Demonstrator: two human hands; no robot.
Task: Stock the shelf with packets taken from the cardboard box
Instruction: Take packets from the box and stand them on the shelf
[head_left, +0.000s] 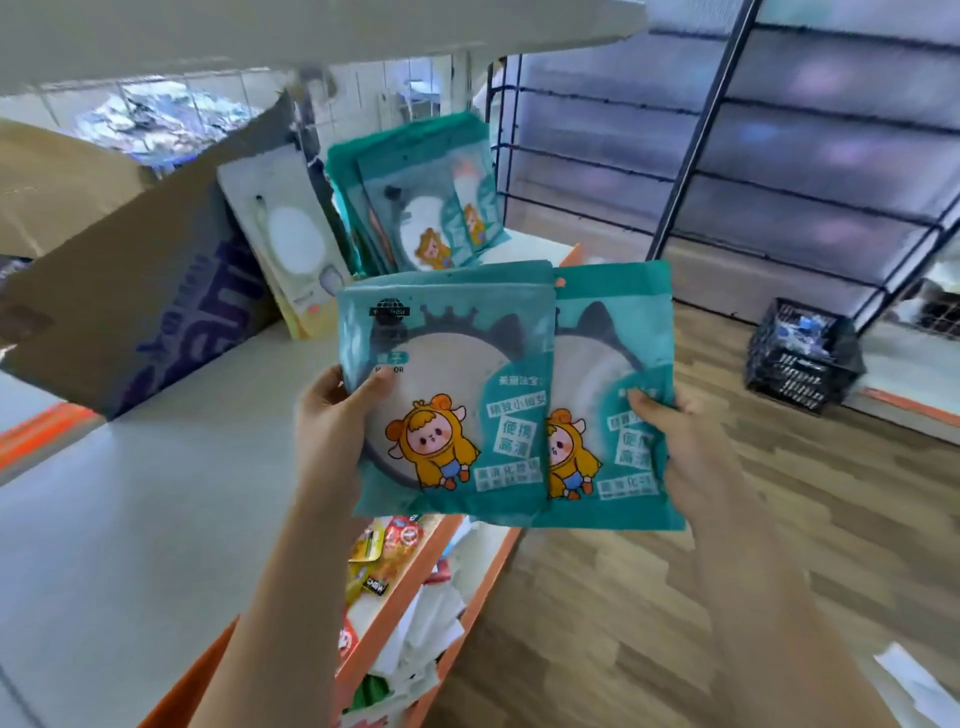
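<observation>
I've got a teal packet in each hand, both facing me w/ the print upright so they'll go onto the shelf (156, 493) front-out. My left hand (332, 415) pinches the near packet (441, 384) by its left edge, thumb across the front, fingers behind; it overlaps the second packet (613, 395), which my right hand (675, 441) clamps by its right edge the same way. Edge grips keep the faces clear, so I can check they match the row. Just beyond my grip, above the packets' top edges, the stocked teal packets (431, 208) stand leaning back in a stack, and that's prob. where these belong, in front of the stack. Left of that a pale packet (291, 244) leans on the cardboard box (135, 296), which lies tipped on the shelf up-left of my left hand; can't see what's inside. Below my wrists a lower shelf tier (415, 587) holds mixed goods. Far right of my right hand a black crate (800, 353) sits on the wood floor (675, 597).
</observation>
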